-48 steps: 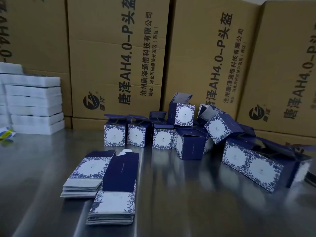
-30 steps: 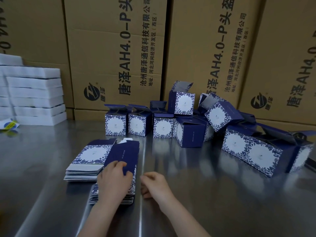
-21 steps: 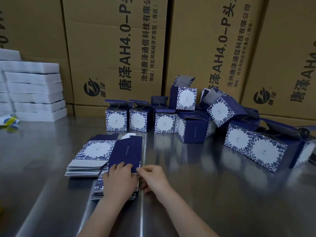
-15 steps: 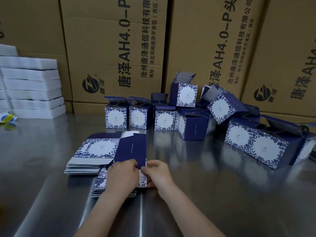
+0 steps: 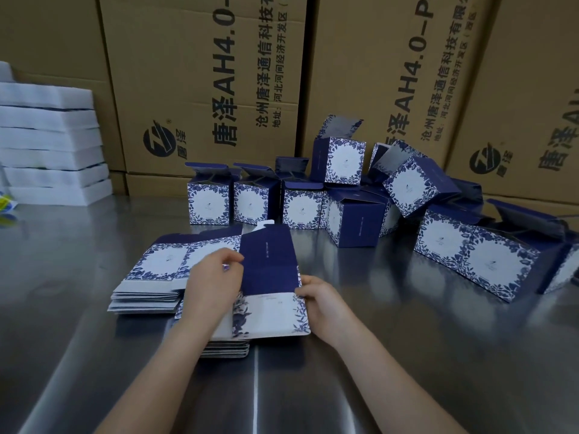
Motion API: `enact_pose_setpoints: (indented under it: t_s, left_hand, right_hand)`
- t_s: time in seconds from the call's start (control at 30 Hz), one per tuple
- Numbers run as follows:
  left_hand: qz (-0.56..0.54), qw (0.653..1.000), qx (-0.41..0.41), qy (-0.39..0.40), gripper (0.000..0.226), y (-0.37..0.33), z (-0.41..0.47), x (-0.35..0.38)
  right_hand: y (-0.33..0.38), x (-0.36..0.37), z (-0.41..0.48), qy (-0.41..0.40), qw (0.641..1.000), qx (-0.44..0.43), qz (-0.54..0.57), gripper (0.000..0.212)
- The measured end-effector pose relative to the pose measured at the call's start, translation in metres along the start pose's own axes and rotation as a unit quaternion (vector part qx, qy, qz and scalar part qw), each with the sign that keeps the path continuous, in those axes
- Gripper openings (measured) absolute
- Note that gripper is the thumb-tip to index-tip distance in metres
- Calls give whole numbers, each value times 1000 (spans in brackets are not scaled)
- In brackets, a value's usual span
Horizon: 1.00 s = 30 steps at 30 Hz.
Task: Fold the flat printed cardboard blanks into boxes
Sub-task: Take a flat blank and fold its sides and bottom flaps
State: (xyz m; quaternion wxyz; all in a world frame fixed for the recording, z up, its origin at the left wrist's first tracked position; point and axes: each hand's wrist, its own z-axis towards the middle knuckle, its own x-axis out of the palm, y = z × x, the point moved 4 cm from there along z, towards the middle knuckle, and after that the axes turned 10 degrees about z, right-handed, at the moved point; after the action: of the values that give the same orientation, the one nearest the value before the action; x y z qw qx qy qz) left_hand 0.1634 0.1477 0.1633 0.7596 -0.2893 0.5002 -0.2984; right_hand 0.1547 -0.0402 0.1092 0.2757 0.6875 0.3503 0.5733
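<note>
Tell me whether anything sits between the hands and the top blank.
Nothing visible does: the left hand and right hand already grip the top blank by its side edges, above the near stack.

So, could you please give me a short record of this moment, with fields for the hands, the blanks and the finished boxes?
Left hand: grips the top blank at its left edge
Right hand: pinches its right edge
Top blank: flat, held over the near stack
Far stack: flat blanks, to the left
Folded boxes: clustered behind, many with top flaps open
Surface: metal table
</note>
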Motion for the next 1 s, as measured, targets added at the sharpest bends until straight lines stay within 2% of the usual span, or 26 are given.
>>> enact_pose_setpoints:
  t_s: [0.1, 0.17, 0.23, 0.33, 0.47, 0.67, 1.0]
  left_hand:
    - [48, 997, 3, -67, 22, 0, 8, -7]
    - [87, 991, -8, -99, 29, 3, 16, -8]
    - [75, 993, -41, -87, 41, 8, 24, -5]
    - [-31, 995, -87, -34, 56, 13, 34, 3]
    - [-148, 981, -122, 8, 59, 13, 38, 15]
    - [-211, 973, -95, -4, 55, 14, 37, 27]
    - [-228, 973, -43, 10, 71, 16, 36, 40]
  right_hand:
    - [8, -16, 0, 2, 999, -23, 24, 36]
    - [13, -25, 2, 5, 999, -36, 34, 37]
    - [19, -31, 3, 12, 999, -44, 29, 37]
    - [29, -38, 6, 19, 998, -64, 21, 38]
    - [40, -46, 9, 25, 995, -94, 8, 36]
    - [55, -55, 12, 36, 990, -138, -11, 46]
    - [72, -59, 11, -21, 974, -210, -81, 43]
